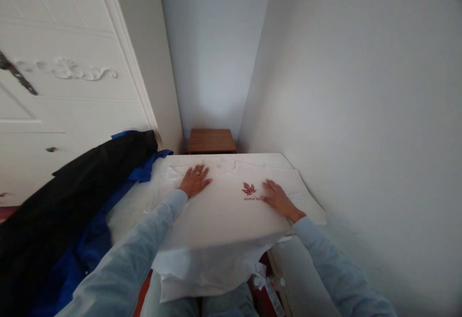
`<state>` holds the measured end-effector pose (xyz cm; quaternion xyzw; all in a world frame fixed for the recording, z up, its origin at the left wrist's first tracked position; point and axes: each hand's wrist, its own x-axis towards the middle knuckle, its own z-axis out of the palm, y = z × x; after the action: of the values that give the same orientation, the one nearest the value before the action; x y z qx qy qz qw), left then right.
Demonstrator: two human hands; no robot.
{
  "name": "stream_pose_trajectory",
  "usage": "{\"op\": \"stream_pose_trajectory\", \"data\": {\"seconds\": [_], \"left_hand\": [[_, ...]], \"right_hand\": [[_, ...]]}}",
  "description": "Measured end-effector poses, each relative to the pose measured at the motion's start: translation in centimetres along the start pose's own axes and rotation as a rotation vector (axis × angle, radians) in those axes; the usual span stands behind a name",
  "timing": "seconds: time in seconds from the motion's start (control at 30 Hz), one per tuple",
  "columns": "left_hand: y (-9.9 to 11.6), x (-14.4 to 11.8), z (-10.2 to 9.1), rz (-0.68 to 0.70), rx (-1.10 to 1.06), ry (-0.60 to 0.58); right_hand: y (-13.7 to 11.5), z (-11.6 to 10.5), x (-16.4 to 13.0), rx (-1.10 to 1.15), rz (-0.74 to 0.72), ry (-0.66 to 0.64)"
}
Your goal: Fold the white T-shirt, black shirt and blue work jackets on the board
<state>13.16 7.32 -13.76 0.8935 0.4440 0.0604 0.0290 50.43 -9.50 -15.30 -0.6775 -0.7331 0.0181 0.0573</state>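
A white T-shirt with a small red leaf print lies spread flat on a white-covered surface in front of me. My left hand rests palm down on the shirt's upper left part, fingers spread. My right hand lies flat on the shirt just right of the leaf print, fingers apart. Neither hand holds anything. Both arms wear light blue sleeves. The shirt's lower edge hangs over the near side of the surface.
A pile of black and blue clothes lies on the left. A small brown wooden table stands behind the surface in the corner. White wall on the right, white door on the left.
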Motion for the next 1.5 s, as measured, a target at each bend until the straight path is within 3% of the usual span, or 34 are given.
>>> {"op": "stream_pose_trajectory", "data": {"seconds": [0.27, 0.4, 0.57, 0.77, 0.83, 0.93, 1.07, 1.27, 1.5], "left_hand": [[-2.1, 1.2, -0.1, -0.025, -0.007, -0.025], [-0.8, 1.4, -0.8, -0.029, -0.012, -0.015], [5.4, 3.3, -1.2, 0.185, -0.081, 0.096], [15.9, 6.6, 0.7, 0.374, -0.116, 0.007], [18.4, 7.3, 1.5, 0.412, -0.104, 0.011], [20.5, 8.0, 2.5, 0.426, -0.094, 0.031], [21.1, 8.8, 3.1, 0.417, -0.114, -0.026], [21.0, 9.3, 3.6, 0.413, -0.132, -0.025], [21.0, 8.8, 3.5, 0.419, -0.133, -0.009]], "right_hand": [[2.1, -0.4, -1.8, 0.059, 0.077, 0.017], [3.8, -0.9, -3.1, 0.062, 0.202, 0.15], [7.0, -2.3, -4.1, 0.062, 0.418, 0.241], [9.6, -4.6, -2.4, 0.091, 0.574, 0.068], [10.1, -5.0, -1.5, 0.091, 0.573, 0.035], [10.6, -5.5, -0.4, 0.069, 0.639, 0.011], [11.2, -6.0, 0.6, 0.126, 0.739, -0.028], [10.6, -7.1, 1.2, 0.278, 0.702, -0.058], [9.5, -10.0, 1.9, 0.333, 0.703, 0.011]]}}
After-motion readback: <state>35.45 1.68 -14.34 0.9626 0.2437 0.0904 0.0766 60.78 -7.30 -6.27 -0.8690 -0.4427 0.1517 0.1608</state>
